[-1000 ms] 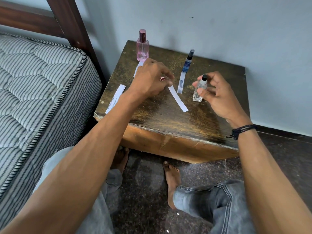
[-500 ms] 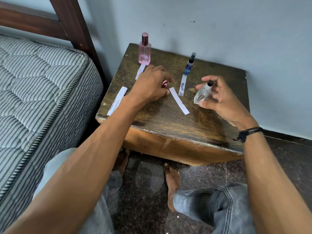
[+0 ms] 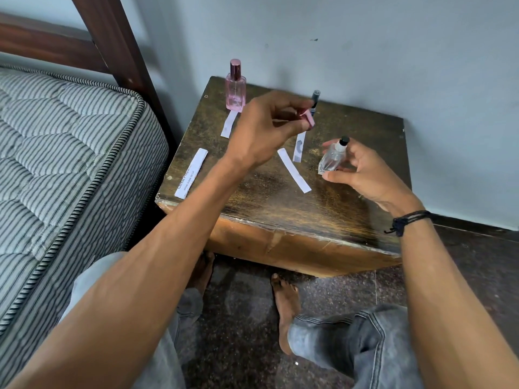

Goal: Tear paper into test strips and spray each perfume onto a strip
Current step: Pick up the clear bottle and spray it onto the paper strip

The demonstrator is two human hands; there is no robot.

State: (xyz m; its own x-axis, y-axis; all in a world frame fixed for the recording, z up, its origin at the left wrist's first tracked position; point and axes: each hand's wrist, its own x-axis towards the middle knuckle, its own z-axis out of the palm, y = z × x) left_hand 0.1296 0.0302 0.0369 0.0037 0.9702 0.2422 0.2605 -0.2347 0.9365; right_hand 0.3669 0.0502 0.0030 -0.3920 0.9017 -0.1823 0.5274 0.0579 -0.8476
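while r hand [image 3: 368, 175] grips clear bottle [image 3: 331, 160], strip [image 3: 191, 174] reads "initial scene setup".

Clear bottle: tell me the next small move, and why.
Probably aim the clear bottle at the unmarked strip beside it and press once. The right hand holds it tilted, nozzle bare; the left hand pinches a pink cap; that strip shows no stain, unlike the stained strip next to it.

Left hand [image 3: 264, 130] blurred (pink cap [image 3: 309, 121] too), half hiding the blue vial [image 3: 315, 96].
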